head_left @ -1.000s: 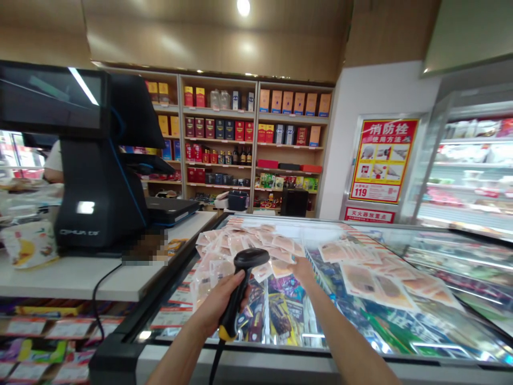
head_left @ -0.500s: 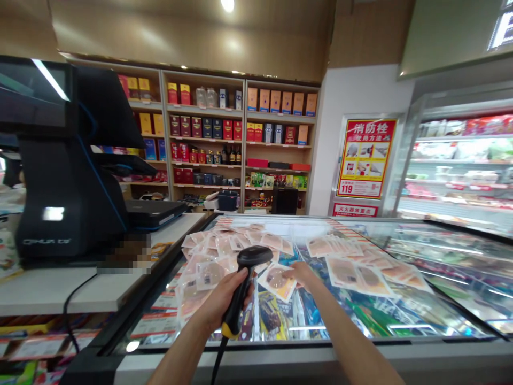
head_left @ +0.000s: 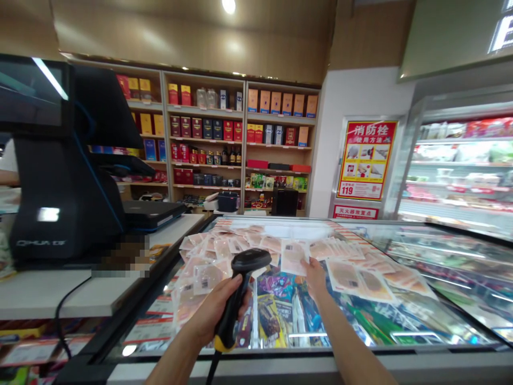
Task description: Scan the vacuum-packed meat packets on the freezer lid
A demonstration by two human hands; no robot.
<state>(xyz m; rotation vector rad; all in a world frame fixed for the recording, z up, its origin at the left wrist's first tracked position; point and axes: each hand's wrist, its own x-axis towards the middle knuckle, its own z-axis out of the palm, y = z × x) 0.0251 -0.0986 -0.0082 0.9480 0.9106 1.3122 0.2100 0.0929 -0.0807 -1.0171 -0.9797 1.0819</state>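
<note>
My left hand (head_left: 224, 307) is wrapped around the handle of a black barcode scanner (head_left: 251, 260) with a yellow-trimmed base; its head points to the right. In my right hand (head_left: 315, 275), the fingers pinch the lower right edge of a flat clear packet (head_left: 295, 255) with a label on it. Many similar packets (head_left: 208, 272) lie spread over the glass top to the left. Another row of packets (head_left: 352, 275) fans out on the right. Beneath the glass, colourful wrapped goods (head_left: 276, 315) show.
A black checkout terminal (head_left: 60, 187) stands on the white counter (head_left: 48, 294) at left, its cable hanging down. Beyond the glass-topped freezer (head_left: 296, 350) are shelves of boxes (head_left: 208, 128) and a red fire-hydrant sign (head_left: 363, 160). A lit display fridge (head_left: 460, 160) stands at right.
My right hand has moved up and slightly right with a packet, which now faces up beyond the scanner head. My left hand with the scanner has shifted slightly left and down.
</note>
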